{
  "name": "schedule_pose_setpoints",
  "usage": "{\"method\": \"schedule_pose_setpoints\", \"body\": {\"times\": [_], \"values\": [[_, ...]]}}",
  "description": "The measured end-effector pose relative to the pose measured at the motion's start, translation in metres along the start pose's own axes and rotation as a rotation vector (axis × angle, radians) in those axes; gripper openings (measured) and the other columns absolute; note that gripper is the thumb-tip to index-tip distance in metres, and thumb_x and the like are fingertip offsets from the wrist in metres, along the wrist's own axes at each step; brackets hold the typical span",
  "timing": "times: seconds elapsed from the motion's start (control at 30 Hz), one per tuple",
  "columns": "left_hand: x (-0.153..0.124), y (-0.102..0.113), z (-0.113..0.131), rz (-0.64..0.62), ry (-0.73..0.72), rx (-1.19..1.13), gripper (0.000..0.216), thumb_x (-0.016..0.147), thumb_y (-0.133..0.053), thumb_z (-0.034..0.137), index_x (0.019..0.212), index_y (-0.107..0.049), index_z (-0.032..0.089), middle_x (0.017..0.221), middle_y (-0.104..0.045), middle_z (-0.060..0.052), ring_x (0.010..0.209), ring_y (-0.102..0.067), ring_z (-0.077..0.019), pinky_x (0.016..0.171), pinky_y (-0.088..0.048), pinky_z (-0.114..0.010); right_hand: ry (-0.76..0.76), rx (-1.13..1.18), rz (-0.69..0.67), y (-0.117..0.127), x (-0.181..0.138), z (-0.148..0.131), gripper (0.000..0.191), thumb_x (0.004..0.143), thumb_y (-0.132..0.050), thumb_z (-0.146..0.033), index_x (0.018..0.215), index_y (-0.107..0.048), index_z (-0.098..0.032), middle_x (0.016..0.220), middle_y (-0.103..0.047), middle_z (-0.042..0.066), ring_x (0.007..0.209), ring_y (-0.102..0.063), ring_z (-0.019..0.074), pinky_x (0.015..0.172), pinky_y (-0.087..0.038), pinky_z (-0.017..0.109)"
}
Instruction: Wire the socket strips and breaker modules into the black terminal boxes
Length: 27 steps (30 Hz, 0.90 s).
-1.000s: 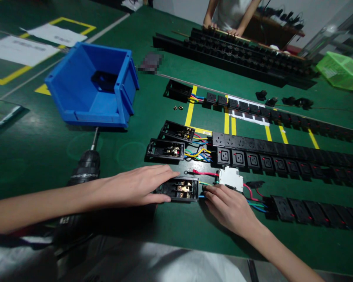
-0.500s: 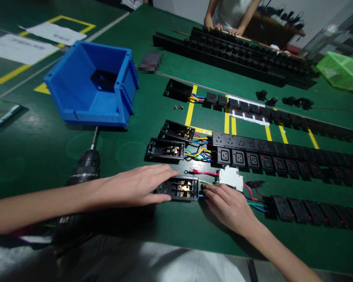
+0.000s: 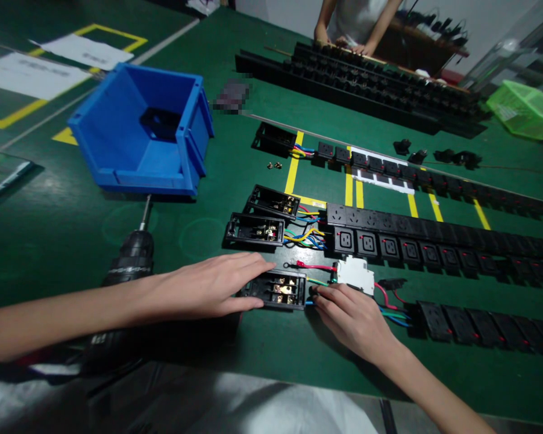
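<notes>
Left hand is gripping the near black housing by its left end, thumb and fingers astride. Right hand is lying just right, beside the blue wire; its grip cannot be determined. Neither is visibly shifting; work is holding steady.

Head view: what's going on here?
A person's left hand holds the black rectangular plastic housing with brass contacts. The right hand is at its wired end, beside the thin blue wire; its exact grip is hidden. Beyond that hand lies a white boxy module, its red insulated wire ending loose, outside the housing.
</notes>
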<state>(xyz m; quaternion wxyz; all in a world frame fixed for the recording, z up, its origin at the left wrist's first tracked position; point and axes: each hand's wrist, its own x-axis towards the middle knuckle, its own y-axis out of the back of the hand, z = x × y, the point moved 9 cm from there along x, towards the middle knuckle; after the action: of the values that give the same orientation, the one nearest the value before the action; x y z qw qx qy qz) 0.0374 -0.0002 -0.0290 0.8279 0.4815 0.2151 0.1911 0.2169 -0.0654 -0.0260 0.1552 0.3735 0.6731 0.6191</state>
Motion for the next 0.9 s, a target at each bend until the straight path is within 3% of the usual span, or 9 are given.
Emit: {"method": "schedule_pose_setpoints", "body": {"times": [0.33,0.9], "values": [[-0.002,-0.001,-0.001,-0.002,0.008,0.014,0.058,0.098,-0.046,0.052,0.145,-0.04,0.019,0.145,-0.049,-0.012,0.135,-0.047,-0.0241,0.113,-0.039,-0.037,-0.02,0.042,0.008,0.003,0.0,0.0,0.017,0.092,-0.06,-0.016,0.109,-0.06,-0.013,0.116,-0.066,0.007,0.095,-0.061,0.0192,0.078,-0.052,0.033],[0.0,0.011,0.007,0.102,-0.059,0.017,0.052,0.098,-0.047,0.047,0.141,-0.043,0.018,0.138,-0.055,-0.011,0.129,-0.052,-0.0233,0.109,-0.042,-0.035,-0.008,0.021,0.028,0.004,0.0,0.0,0.015,0.092,-0.058,-0.014,0.107,-0.063,-0.013,0.112,-0.068,0.009,0.093,-0.062,0.0174,0.077,-0.052,0.031]]}}
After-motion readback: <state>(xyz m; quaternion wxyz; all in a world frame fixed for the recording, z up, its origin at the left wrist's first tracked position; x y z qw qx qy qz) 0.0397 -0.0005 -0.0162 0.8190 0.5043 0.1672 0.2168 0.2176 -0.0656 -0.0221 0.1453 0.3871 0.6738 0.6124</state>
